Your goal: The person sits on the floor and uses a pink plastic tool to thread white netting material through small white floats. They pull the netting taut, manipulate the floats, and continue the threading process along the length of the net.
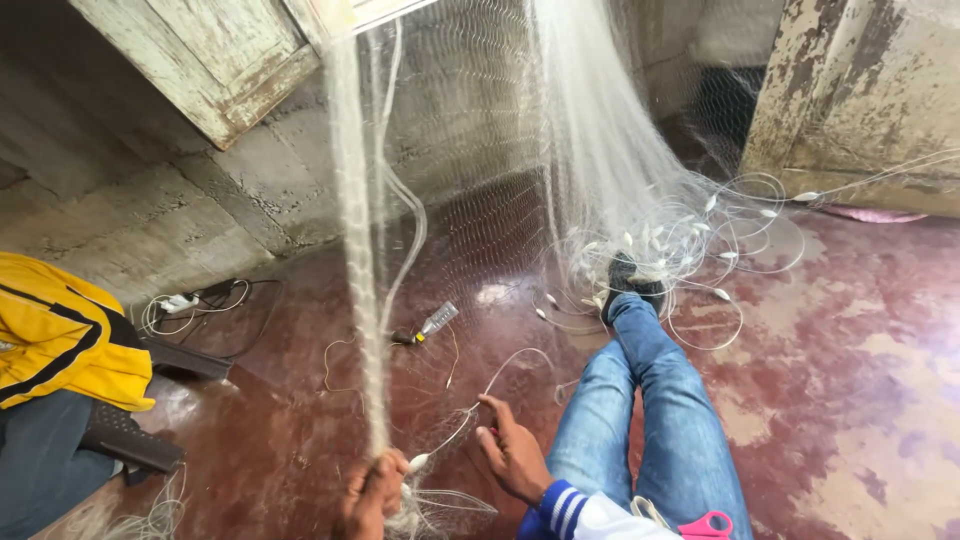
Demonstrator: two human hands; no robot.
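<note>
- At the far left of the frame sits another person in a yellow jacket (pixel 55 340), with a white power strip (pixel 178 302) and its cables on the floor just to the right
- A twisted white net cord (pixel 352 250) hangs from the upper middle of the frame straight down to the lower middle; its long axis runs near vertical, and it ends in the left hand
- The left hand (pixel 372 495), at the bottom edge left of centre, is closed in a fist around the lower end of that cord
- A small clear bottle (pixel 432 322) lies on the red floor (pixel 850 400) above the hands, apart from both
- The right hand (pixel 512 452) sits just right of the left one, fingers loosely spread and half open, touching a thin white line with a small white float (pixel 418 462) lying between the two hands; the left hand is the nearer to the float
- The fishing net (pixel 600 150) is fine, pale and translucent, draped from the top centre and pooling around the person's shoe (pixel 630 285) with loops and floats
- Pink scissors (pixel 706 524) rest on the jeans at the bottom right
</note>
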